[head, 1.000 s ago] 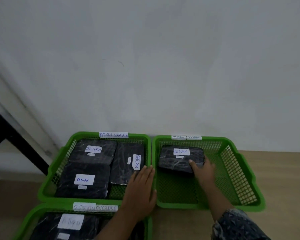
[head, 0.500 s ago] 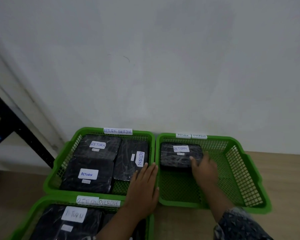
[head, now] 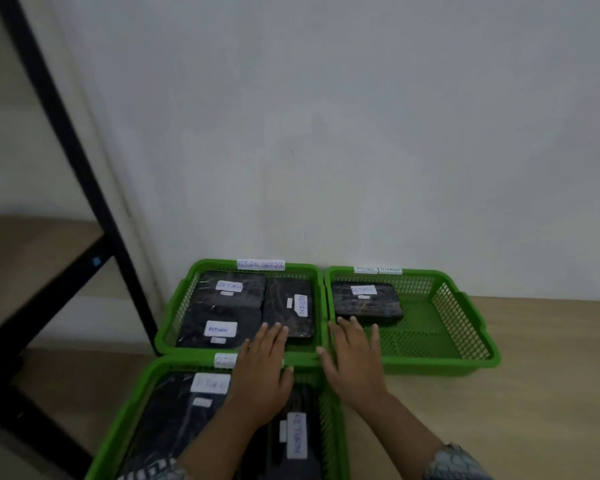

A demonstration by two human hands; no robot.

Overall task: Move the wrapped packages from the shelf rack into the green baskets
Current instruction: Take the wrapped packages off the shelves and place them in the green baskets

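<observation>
Package (head: 366,301): lay flat in the far-left corner of the right basket (head: 430,367), probably tucked there to leave room for more.
Right hand (head: 355,358): over that basket's near-left corner, fingers straight and slightly spread, holding nothing, tips just short of the package.
Left hand (head: 262,372): just left of the right basket, flat, fingers nearly together, holding nothing.
Left basket (head: 215,264): touching the right basket, filled by three packages.
Writing: "RETURN" on package labels; "RETURN OVERDUE" on the left basket's rim tag (head: 260,264); the right basket's tags were blurred.

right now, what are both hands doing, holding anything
Left hand: open, fingers straight, holding nothing.
Right hand: open, fingers spread, holding nothing.
</observation>
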